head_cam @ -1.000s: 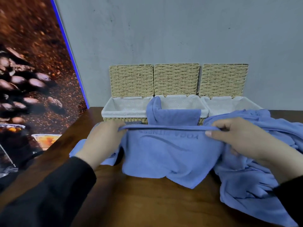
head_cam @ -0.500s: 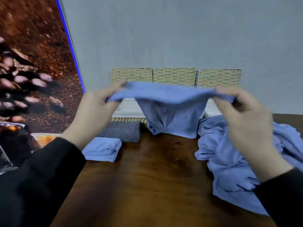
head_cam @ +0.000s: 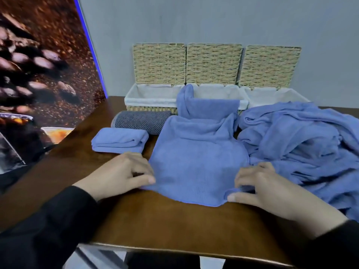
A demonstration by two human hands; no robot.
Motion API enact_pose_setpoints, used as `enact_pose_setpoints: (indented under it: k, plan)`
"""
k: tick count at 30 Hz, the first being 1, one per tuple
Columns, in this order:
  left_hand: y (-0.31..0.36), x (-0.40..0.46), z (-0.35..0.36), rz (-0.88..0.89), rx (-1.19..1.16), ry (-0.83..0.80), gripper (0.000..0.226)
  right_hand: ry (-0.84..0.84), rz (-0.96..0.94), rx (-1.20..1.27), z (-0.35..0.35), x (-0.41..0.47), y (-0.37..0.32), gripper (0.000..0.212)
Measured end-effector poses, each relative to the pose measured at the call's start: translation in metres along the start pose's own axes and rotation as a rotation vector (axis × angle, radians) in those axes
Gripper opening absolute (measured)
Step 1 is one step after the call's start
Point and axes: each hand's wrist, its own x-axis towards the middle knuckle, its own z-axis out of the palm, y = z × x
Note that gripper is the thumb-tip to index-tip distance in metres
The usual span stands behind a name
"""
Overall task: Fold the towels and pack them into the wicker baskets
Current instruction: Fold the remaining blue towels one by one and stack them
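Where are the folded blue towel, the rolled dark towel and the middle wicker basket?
folded blue towel [head_cam: 120, 139]: head view, its top face.
rolled dark towel [head_cam: 142, 121]: head view, middle of the roll.
middle wicker basket [head_cam: 213, 92]: head view, white liner inside.

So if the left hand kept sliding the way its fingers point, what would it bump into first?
The left hand points rightward across the blue towel it pinches, so it would probably ride over that towel first and then meet the right hand on the opposite edge. Depth is hard to judge.
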Motion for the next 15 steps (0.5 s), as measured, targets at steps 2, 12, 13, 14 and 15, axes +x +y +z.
enact_pose_setpoints:
  k: [2, 12, 13, 14, 15]
  plan:
    - [-0.001, 0.005, -0.001, -0.026, -0.024, 0.071, 0.053, 0.104, -0.06, 0.134, -0.007, 0.002, -0.006, 0.06]
    - [-0.008, 0.026, 0.029, -0.135, 0.218, -0.141, 0.079, -0.152, 0.116, 0.121, -0.003, 0.018, -0.01, 0.024]
    - [-0.009, 0.025, 0.027, -0.136, 0.236, -0.133, 0.084, -0.215, 0.095, 0.126, -0.005, 0.016, -0.011, 0.031]
    - [-0.011, 0.026, 0.025, -0.139, 0.247, -0.13, 0.085, -0.263, 0.07, 0.138, -0.007, 0.014, -0.013, 0.035]
    - [-0.011, 0.026, 0.023, -0.137, 0.247, -0.121, 0.086, -0.271, 0.053, 0.168, -0.008, 0.014, -0.015, 0.034]
